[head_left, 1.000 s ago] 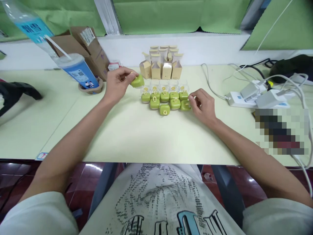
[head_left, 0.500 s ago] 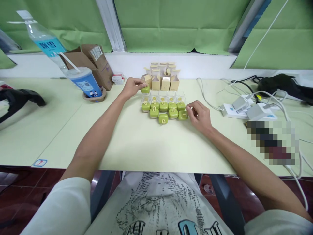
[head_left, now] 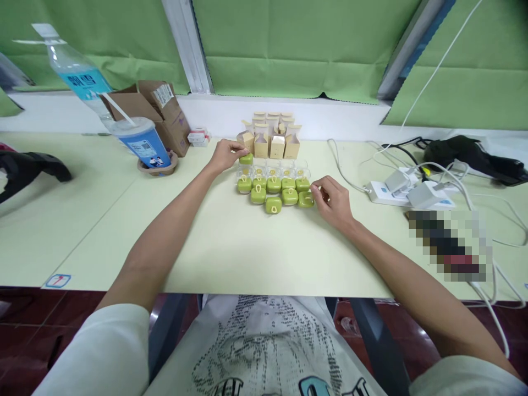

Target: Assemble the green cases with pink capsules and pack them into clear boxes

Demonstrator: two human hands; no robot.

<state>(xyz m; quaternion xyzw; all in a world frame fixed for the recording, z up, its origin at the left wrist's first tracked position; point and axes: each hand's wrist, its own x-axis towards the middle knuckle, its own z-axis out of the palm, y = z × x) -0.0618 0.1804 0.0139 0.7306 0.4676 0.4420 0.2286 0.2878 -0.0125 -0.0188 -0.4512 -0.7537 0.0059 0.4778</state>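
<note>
pale green bench (head_left: 231, 247) under green curtains: the left hand (head_left: 225, 155) now pinches a small green square case (head_left: 246, 159) set at the cluster's back-left corner, no longer lifted. the right hand (head_left: 335, 199), fingers curled, touches the rightmost green case (head_left: 306, 199).

– any writing legible anywhere?
– barely. blue label on the water bottle (head_left: 82, 82), upper left: white characters, too blurred to read. red "7"-like mark on a small sticker (head_left: 58, 280), lower left table edge. shipping label on the cardboard box (head_left: 163, 94): unreadable.
</note>
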